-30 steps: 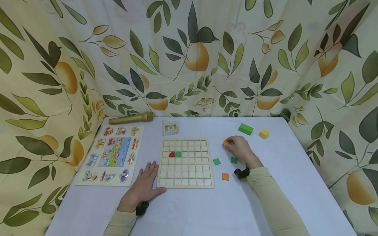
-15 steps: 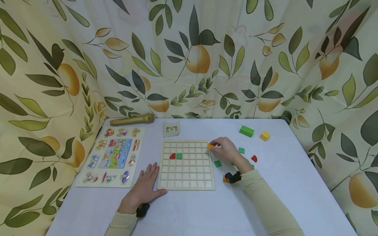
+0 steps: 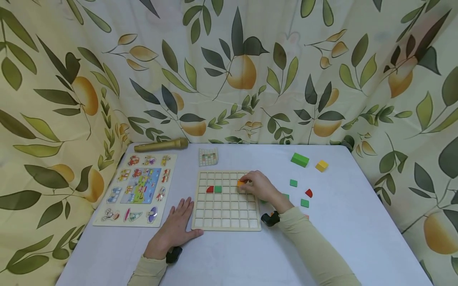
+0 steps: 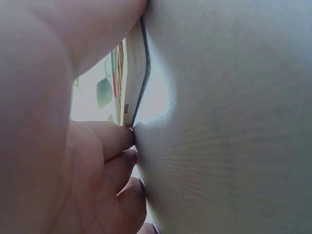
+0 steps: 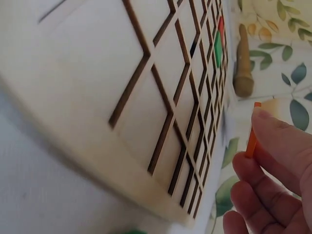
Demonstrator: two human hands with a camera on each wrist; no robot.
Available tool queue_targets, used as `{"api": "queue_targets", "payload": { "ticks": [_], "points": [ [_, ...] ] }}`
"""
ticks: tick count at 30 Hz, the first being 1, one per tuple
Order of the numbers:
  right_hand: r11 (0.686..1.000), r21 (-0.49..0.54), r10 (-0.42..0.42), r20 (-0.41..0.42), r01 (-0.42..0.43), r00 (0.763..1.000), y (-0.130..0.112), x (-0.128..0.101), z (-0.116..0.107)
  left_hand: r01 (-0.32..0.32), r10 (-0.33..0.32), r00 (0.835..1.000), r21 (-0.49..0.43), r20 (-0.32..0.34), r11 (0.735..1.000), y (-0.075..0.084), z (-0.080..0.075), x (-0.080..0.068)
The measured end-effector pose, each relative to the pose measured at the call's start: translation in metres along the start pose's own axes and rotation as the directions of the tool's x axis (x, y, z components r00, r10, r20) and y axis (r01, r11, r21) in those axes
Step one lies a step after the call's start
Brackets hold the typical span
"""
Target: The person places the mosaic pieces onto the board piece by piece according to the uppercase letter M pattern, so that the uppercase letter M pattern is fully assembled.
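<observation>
While the right hand [image 3: 262, 186] pinches an orange tile [image 3: 239, 184] over the far right part of the wooden grid board [image 3: 227, 214], the left hand [image 3: 175, 222] lies on the white tabletop [image 3: 229, 258] by the board's left edge.
Right grip: thumb and fingers together, clamped on the tile, its thin edge visible in the right wrist view; contact with the board, cannot tell. Left: fingers straight, holding nothing, thumb at the near left corner. In neighbouring cells, a red quarter-circle tile [image 3: 210, 189] and a green square tile [image 3: 218, 189]. Right of the board: loose green tiles [image 3: 293, 183], a second red quarter-circle [image 3: 309, 193]; farther back, a green block [image 3: 299, 159] and a yellow block [image 3: 321, 165]. Beyond the board, a small pattern card [image 3: 208, 157]; to its left, a picture puzzle [image 3: 121, 223].
</observation>
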State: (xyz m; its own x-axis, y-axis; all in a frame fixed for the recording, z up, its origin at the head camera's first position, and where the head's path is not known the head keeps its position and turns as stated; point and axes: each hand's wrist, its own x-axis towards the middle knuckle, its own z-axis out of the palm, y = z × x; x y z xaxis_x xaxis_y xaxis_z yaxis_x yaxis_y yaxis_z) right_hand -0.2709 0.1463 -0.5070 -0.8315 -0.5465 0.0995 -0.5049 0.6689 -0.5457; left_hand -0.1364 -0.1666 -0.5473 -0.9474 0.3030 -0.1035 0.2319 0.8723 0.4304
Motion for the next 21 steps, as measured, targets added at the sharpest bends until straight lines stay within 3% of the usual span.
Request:
{"api": "queue_targets", "payload": {
  "ticks": [10,21],
  "points": [
    [0.998,-0.033,-0.042,0.039,0.044,0.998,-0.022,0.016,0.010,-0.012,0.012,1.000,-0.002,-0.004,1.000,0.000,0.000,0.001],
    [0.992,-0.098,-0.075,0.064,0.081,0.995,-0.028,0.027,0.030,-0.002,0.002,1.000,0.005,0.001,1.000,-0.002,0.001,0.001]
  ]
}}
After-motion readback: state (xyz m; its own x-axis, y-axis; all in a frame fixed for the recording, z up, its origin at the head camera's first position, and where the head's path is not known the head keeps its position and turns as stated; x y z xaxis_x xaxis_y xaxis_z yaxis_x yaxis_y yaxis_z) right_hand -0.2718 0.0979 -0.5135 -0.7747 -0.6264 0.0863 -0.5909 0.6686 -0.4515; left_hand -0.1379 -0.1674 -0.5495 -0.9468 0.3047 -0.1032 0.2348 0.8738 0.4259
